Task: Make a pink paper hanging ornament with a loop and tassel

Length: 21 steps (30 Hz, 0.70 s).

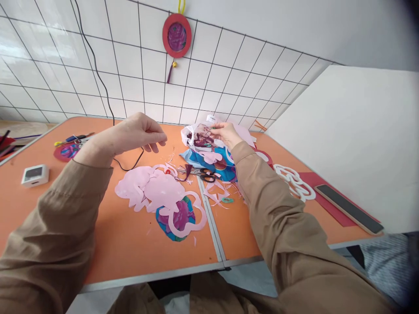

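Observation:
My right hand (223,133) is at a clear plastic bag (188,135) of dark red tassels (201,138) near the wall, its fingers pinched at the bag's opening; what they hold is too small to make out. Raised over the table's left half, my left hand (144,133) has bent fingers, with nothing visible in it. Below lie pink paper cutouts (163,189), a blue and purple floral piece (178,218) under a pink frame, and a tassel (188,171) beside black-handled scissors (207,175). Blue floral cloth (229,170) lies under my right forearm.
A white device (35,175) sits at the left, near a floral disc (67,151) and tools. White cutouts (294,183), red sheets (334,209) and a phone (348,208) are at the right. A red round ornament (176,35) hangs on the tiled wall.

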### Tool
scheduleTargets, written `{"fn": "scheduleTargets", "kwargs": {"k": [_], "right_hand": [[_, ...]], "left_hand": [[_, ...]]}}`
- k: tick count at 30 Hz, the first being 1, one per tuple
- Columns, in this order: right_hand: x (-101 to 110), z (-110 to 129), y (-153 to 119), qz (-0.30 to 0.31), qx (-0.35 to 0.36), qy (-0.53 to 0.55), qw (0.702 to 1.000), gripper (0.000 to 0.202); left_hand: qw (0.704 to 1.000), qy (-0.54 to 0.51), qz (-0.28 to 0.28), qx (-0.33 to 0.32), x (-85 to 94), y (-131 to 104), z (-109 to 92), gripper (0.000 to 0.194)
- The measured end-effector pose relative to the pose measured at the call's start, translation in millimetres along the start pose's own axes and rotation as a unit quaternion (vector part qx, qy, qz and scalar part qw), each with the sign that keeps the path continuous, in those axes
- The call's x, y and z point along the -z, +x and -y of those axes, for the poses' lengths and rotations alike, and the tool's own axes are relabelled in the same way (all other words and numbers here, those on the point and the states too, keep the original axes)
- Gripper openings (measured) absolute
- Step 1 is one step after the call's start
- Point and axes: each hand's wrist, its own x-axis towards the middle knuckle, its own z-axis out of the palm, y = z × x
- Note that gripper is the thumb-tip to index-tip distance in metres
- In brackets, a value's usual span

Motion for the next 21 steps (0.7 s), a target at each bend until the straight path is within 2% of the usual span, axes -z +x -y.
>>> {"fn": "scheduleTargets", "kwargs": {"k": [3,7,14,18,21], "right_hand": [[2,10,12,-0.036,0.017,0.006,0.999,0.015],[1,15,21,-0.040,0.023,0.003,0.999,0.027],[-10,-4,30,-0.013,0.001,-0.063,0.998,0.029],[-12,-16,42,0.003,0.027,-0.094,0.995,0.027],[-10,-22,52,0.042,0.057,-0.132,0.989,0.023]], "left_hand": [[1.000,0.014,0.006,0.006,0.5,-1,-2,0.018],[1.000,0.027,0.006,0.006,2.2,-1,0,0.020],[0.999,0.053,0.010,0.008,3.8,-3,-1,0.022],[0.998,0.065,0.011,0.007,4.1,-4,-2,0.021],[0.997,0.070,0.014,0.007,4.8,-4,-1,0.020]]}}
